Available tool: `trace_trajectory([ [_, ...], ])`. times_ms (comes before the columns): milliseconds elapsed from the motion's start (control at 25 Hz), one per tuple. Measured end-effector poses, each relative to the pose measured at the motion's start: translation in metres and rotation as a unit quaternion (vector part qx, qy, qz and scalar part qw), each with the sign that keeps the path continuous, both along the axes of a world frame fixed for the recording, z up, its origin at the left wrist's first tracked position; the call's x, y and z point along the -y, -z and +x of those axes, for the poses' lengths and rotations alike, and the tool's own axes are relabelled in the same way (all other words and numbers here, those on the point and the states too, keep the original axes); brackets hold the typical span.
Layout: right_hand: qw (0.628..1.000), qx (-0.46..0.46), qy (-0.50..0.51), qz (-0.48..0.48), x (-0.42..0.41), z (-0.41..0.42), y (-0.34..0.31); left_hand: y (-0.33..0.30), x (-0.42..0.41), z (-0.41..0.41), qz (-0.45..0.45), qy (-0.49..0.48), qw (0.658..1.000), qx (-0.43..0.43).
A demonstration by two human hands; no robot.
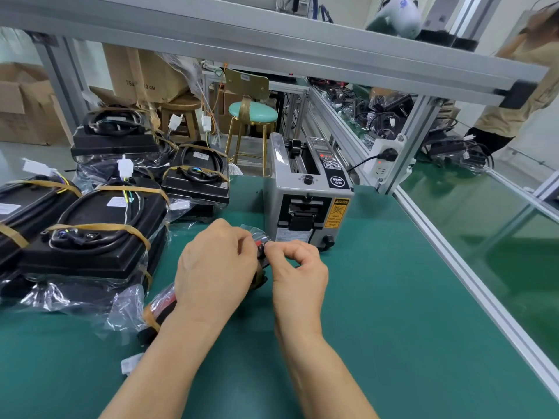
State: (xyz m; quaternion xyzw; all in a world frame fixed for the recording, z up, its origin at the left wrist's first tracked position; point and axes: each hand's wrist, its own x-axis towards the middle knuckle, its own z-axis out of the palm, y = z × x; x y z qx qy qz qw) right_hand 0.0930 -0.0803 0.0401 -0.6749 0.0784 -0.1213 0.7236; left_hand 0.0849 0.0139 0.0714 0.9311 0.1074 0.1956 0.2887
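A small black part in a clear plastic bag [260, 252] sits between my two hands, just in front of the grey tape dispenser [305, 204]. My left hand [216, 267] grips it from the left with curled fingers. My right hand [298, 264] pinches its right end between thumb and forefinger. A brown tape strip hangs down the part's front. More of the bagged bundle, with red and black wire and brown tape [160, 306], shows under my left wrist. Most of the part is hidden by my fingers.
Several black units [96, 237] wrapped in bags, cables and brown tape are stacked at the left on the green mat [378, 313]. An aluminium rail [472, 282] edges the bench at right. A white connector [130, 362] lies near my left forearm. A person stands at far right.
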Motion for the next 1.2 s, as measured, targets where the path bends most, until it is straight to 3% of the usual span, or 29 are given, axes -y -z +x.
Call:
trace_trajectory([
  [320, 1.0, 0.0, 0.002, -0.007, -0.0007, 0.0014, 0.0001, -0.0007, -0.0006, 0.0005, -0.023, 0.002, 1.0, -0.006],
  [520, 0.995, -0.03, -0.035, 0.086, -0.0012, 0.0023, 0.0026, -0.0007, -0.0002, -0.0007, -0.025, 0.004, 1.0, -0.004],
  [880, 1.0, -0.004, -0.022, 0.014, 0.0017, 0.0016, 0.0014, 0.0005, -0.0004, -0.0004, -0.049, 0.012, 0.999, -0.003],
  [1200, 1.0, -0.007, -0.008, 0.011, 0.0038, 0.0017, 0.0043, 0.0, -0.0008, -0.0003, -0.047, -0.001, 0.999, 0.0],
])
